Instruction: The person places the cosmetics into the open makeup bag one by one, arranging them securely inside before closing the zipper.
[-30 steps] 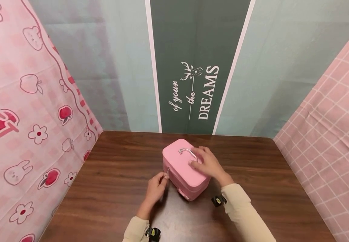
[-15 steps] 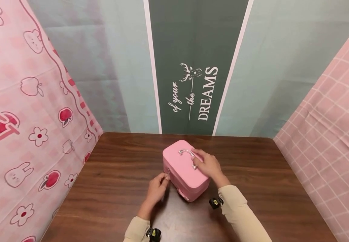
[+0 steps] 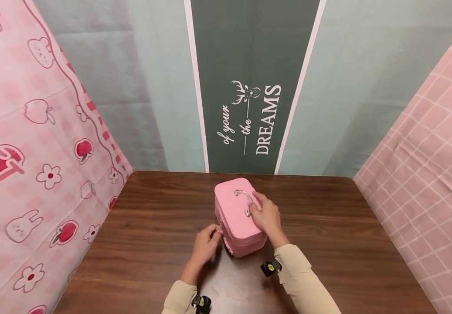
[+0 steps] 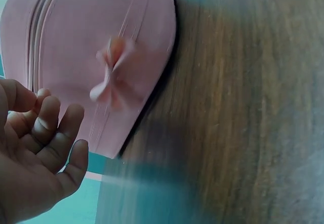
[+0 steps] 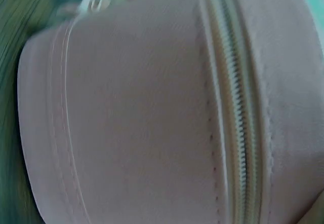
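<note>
A pink vanity case point(image 3: 235, 209) stands upright on the table, lid down, with a silver curved handle point(image 3: 243, 194) on top. At its front left side my left hand point(image 3: 205, 244) pinches the zipper pull between thumb and forefinger; the pull is mostly hidden by the fingertips. My right hand point(image 3: 266, 216) holds the lid's right edge, thumb on top beside the handle and fingers over the side. A pink bow point(image 4: 114, 74) decorates the front, below the zipper point(image 4: 38, 36). In the right wrist view the zipper teeth point(image 5: 235, 92) run along the case's side.
The dark wooden table point(image 3: 151, 209) surrounds the case. A printed pink cloth point(image 3: 53, 174) hangs at the left, a checked pink cloth point(image 3: 426, 165) at the right. Behind the table hangs a green backdrop point(image 3: 226, 52) with lettering.
The case has turned clockwise, its near end swinging left. My right hand has shifted left with it, its fingers going from the handle to the lid's edge. My left hand stays at the zipper.
</note>
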The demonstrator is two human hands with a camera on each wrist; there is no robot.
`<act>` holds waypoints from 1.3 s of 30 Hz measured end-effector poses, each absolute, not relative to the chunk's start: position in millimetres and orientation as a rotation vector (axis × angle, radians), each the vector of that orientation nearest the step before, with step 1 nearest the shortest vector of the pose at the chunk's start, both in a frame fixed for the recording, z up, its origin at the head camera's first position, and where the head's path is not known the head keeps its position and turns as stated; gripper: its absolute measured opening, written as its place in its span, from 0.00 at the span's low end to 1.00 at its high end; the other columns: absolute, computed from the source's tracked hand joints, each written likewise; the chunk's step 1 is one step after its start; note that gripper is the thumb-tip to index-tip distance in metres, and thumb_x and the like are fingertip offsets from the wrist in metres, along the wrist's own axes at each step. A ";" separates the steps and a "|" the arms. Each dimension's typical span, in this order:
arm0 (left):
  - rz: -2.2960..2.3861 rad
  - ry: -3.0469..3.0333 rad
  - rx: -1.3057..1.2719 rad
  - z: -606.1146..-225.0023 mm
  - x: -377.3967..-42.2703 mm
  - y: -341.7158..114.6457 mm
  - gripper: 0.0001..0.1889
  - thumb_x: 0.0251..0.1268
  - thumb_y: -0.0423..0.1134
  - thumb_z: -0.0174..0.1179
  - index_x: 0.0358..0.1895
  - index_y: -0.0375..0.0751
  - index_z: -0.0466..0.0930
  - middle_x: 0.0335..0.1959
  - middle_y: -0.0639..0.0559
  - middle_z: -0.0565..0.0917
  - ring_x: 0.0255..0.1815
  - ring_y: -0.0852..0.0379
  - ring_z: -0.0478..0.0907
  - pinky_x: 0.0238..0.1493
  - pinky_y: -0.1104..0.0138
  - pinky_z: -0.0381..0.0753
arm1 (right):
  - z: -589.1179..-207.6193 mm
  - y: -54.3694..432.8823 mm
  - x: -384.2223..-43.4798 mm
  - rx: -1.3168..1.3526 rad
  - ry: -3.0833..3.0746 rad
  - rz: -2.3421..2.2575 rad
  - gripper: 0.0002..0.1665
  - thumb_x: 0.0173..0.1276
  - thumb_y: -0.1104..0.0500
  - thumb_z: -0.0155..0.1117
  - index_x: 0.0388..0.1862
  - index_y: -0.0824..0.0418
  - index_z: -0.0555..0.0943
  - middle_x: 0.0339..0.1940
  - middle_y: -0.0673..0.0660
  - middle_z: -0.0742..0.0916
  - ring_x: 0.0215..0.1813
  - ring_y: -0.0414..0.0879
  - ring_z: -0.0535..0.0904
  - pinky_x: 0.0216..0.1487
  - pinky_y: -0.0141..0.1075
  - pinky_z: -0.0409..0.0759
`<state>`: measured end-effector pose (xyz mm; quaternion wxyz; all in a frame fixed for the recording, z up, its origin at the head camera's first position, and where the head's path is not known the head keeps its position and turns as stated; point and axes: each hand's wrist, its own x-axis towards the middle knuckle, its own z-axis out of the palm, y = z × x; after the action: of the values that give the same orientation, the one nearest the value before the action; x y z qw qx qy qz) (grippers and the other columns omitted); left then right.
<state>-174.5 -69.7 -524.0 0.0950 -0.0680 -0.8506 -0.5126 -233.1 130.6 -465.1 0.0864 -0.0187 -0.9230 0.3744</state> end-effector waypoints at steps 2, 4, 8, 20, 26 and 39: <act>-1.528 -2.531 -0.232 -524.4 -171.9 -68.5 0.05 0.62 0.33 0.55 0.30 0.41 0.80 0.20 0.61 0.73 0.25 0.62 0.70 0.28 0.68 0.69 | -464.5 128.1 -232.5 -0.097 -2.717 1.143 0.26 0.64 0.52 0.57 0.61 0.55 0.75 0.55 0.65 0.79 0.56 0.64 0.72 0.52 0.55 0.67; -1.529 -2.542 -0.269 -524.8 -168.4 -69.1 0.06 0.62 0.33 0.55 0.29 0.42 0.80 0.19 0.62 0.72 0.24 0.63 0.70 0.28 0.68 0.69 | -464.5 125.6 -232.0 -0.138 -2.694 1.165 0.26 0.64 0.52 0.57 0.61 0.56 0.74 0.54 0.66 0.79 0.56 0.64 0.72 0.52 0.55 0.67; -1.518 -2.589 -0.356 -525.8 -160.4 -71.8 0.06 0.60 0.32 0.55 0.27 0.41 0.79 0.18 0.63 0.70 0.23 0.64 0.69 0.26 0.70 0.68 | -464.5 121.1 -231.6 -0.203 -2.669 1.200 0.26 0.64 0.52 0.56 0.62 0.57 0.73 0.54 0.67 0.79 0.55 0.65 0.72 0.51 0.55 0.67; -1.577 -2.623 -0.405 -527.2 -154.0 -76.4 0.06 0.58 0.31 0.53 0.27 0.38 0.79 0.18 0.61 0.73 0.17 0.68 0.68 0.25 0.70 0.69 | -467.2 119.5 -232.1 -0.228 -2.681 1.241 0.27 0.65 0.51 0.54 0.63 0.56 0.70 0.53 0.67 0.78 0.55 0.64 0.72 0.52 0.56 0.67; -1.686 -2.592 -0.363 -529.3 -152.3 -76.7 0.07 0.63 0.34 0.54 0.30 0.38 0.80 0.16 0.58 0.73 0.08 0.67 0.68 0.21 0.70 0.71 | -467.1 120.5 -228.5 -0.153 -2.726 1.190 0.28 0.67 0.52 0.51 0.65 0.58 0.66 0.52 0.68 0.76 0.52 0.64 0.72 0.50 0.55 0.67; -1.631 -2.588 -0.302 -531.2 -154.5 -81.4 0.06 0.64 0.37 0.54 0.30 0.43 0.80 0.23 0.60 0.75 0.24 0.64 0.71 0.29 0.69 0.69 | -473.9 139.7 -230.0 -0.110 -2.633 1.548 0.32 0.63 0.51 0.60 0.64 0.59 0.65 0.59 0.67 0.71 0.60 0.59 0.65 0.59 0.54 0.61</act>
<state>-154.5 -81.4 -531.2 0.0337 -0.0981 -0.8414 -0.5303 -230.0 139.7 -473.9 0.0424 -0.0361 -0.8607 0.5060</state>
